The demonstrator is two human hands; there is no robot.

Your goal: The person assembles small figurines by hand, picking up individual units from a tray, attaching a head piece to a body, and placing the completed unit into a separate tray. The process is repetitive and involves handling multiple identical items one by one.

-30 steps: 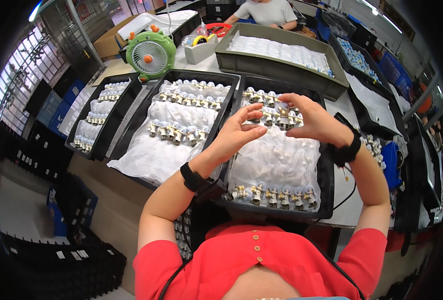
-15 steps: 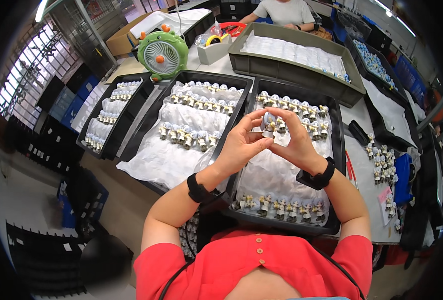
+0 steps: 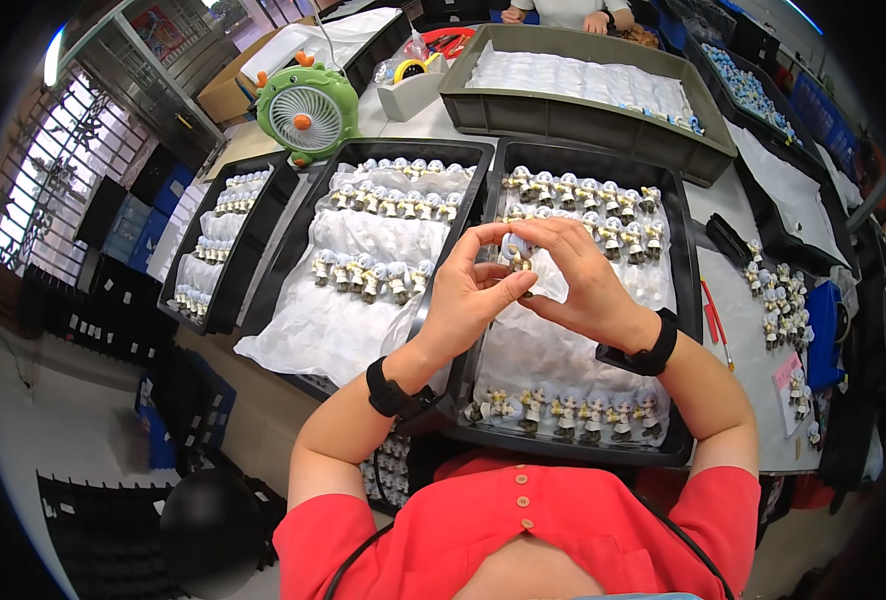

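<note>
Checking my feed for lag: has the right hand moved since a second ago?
Yes: against the black tray beneath it, the right hand has shifted leftward and nearer the person.

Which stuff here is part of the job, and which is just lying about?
Likely part of the job:
- figurine at the fingertips of the left hand and right hand
- black tray beneath the hands
- white liner in that tray

Apparently just lying about:
- green fan
- tape dispenser
- slim red item right of the tray
</note>
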